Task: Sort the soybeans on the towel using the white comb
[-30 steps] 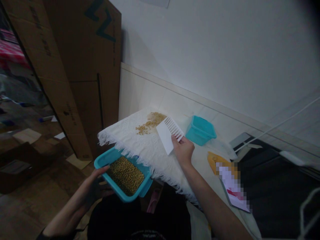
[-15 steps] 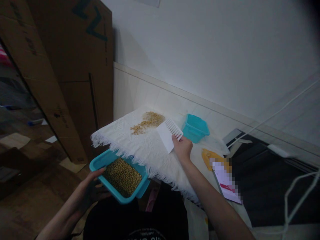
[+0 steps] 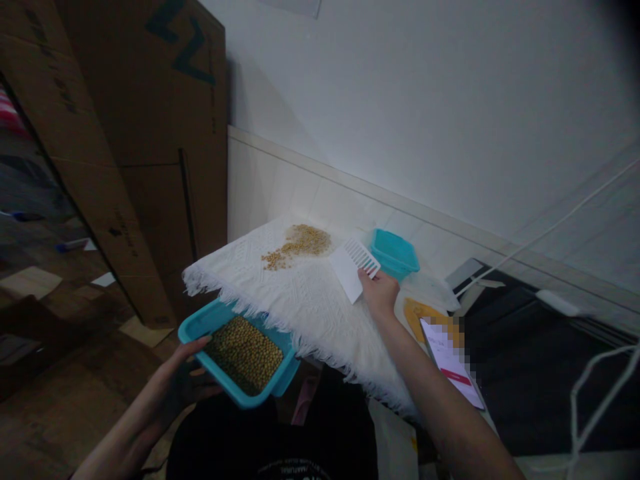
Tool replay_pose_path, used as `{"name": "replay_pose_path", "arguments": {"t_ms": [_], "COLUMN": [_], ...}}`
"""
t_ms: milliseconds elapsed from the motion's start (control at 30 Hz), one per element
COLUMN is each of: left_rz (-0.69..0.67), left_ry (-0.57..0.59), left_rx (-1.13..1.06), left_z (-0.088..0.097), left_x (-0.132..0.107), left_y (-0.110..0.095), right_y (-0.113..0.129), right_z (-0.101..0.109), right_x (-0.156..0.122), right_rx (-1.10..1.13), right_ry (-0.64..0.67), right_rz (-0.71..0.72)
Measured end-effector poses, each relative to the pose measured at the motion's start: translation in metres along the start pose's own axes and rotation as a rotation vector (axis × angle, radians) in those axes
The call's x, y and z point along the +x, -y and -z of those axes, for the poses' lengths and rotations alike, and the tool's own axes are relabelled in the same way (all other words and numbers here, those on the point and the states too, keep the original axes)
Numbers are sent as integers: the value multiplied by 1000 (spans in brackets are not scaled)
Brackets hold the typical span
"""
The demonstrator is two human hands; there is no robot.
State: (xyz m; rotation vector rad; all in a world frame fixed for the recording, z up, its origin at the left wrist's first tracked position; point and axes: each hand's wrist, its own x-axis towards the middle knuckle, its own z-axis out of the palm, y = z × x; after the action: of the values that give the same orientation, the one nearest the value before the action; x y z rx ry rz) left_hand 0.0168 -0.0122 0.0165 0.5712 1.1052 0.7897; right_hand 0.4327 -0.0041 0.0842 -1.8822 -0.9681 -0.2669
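My left hand (image 3: pixel 183 373) grips the near-left rim of a turquoise plastic basin (image 3: pixel 239 398), thumb over the edge. Inside the basin lies a thick layer of soybeans (image 3: pixel 245 353); its far side is under the cloth's fringe. My right hand (image 3: pixel 379 292) pinches a white flat scraper with a slotted end (image 3: pixel 347 275), held just over the white tablecloth (image 3: pixel 320 320). To the left of the scraper, a loose heap of soybeans (image 3: pixel 306 240) spreads over the cloth, some scattered toward the front. Behind my right hand stands a second turquoise basin (image 3: pixel 395 253).
Right of my forearm lie a yellow packet (image 3: pixel 415 317) and a phone (image 3: pixel 453 363) with a lit screen. A large cardboard box (image 3: pixel 150 133) stands at the left. White cables (image 3: pixel 550 220) cross the right side, and the wall (image 3: pixel 425 100) borders the table's back.
My right hand has moved right with the scraper, away from the heap of soybeans. My left hand and the basin it holds have stayed in place.
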Motion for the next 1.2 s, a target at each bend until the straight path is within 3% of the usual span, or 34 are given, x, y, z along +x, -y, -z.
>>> {"name": "replay_pose_path", "arguments": {"t_ms": [133,233,367,533,633,733,867,1200], "left_rz": [21,27,17,5,15,31,19,11], "left_ry": [34,26,-6,0,-2,-4,4,9], "left_rx": [-10,-34,-54,-53,-63,-68,-60,-41], "left_z": [4,8,10,11,13,13,8,9], "left_x": [4,9,13,13,13,11,6,6], "left_y": [2,6,10,10,9,6,3,4], "right_y": [-1,12,59,134,157,156,137,93], "right_z": [5,2,-19,-59,-79,-91,-94,-68], "right_x": [3,2,-15,-57,-72,-72,-62,-48], "right_rx": [27,132,334,345,293,240,224,211], "right_ry": [5,43,161,276,299,326,327,252], "right_rz": [-19,15,100,308,342,313,192,90]}}
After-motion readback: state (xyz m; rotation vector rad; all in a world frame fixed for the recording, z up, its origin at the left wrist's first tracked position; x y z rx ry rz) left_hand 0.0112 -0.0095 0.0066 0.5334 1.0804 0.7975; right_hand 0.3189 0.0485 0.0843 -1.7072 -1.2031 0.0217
